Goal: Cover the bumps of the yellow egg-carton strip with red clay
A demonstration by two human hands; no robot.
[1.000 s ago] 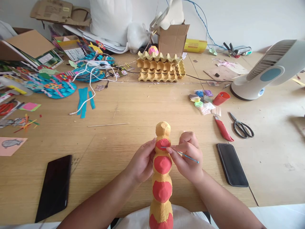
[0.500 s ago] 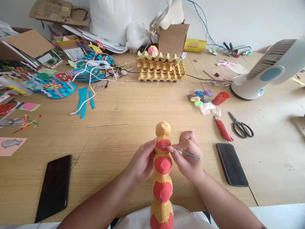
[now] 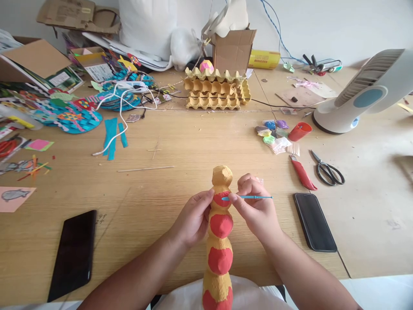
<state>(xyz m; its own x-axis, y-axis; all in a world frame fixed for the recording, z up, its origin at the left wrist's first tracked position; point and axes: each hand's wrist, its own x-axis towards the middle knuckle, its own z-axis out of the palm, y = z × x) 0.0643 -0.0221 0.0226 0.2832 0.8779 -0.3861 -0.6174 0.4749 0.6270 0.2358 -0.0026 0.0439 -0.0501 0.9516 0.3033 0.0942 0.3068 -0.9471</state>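
A strip of yellow egg carton [image 3: 219,240] points away from me, its row of bumps facing up. Red patches cover several bumps, while the farthest bump is plain yellow. My left hand [image 3: 194,217] grips the strip's left side near the far end, thumb on the edge beside the second bump. Between thumb and fingers of my right hand [image 3: 256,206] is a thin blue modelling tool [image 3: 254,197], held almost level. Its flat tip lies on the red patch of the second bump from the far end. The strip's near end runs out of view.
Two dark phones [image 3: 73,254] [image 3: 314,221] lie left and right. Scissors [image 3: 327,168], a red-handled cutter [image 3: 302,173], small clay packets [image 3: 272,134] and a red cup [image 3: 300,131] are at right. Egg cartons [image 3: 213,103] and a white fan [image 3: 364,97] stand farther back.
The blue tool has turned from slanting down to the right to nearly level, and its broader side shows. My right fingers have shifted slightly. The left hand keeps its hold.
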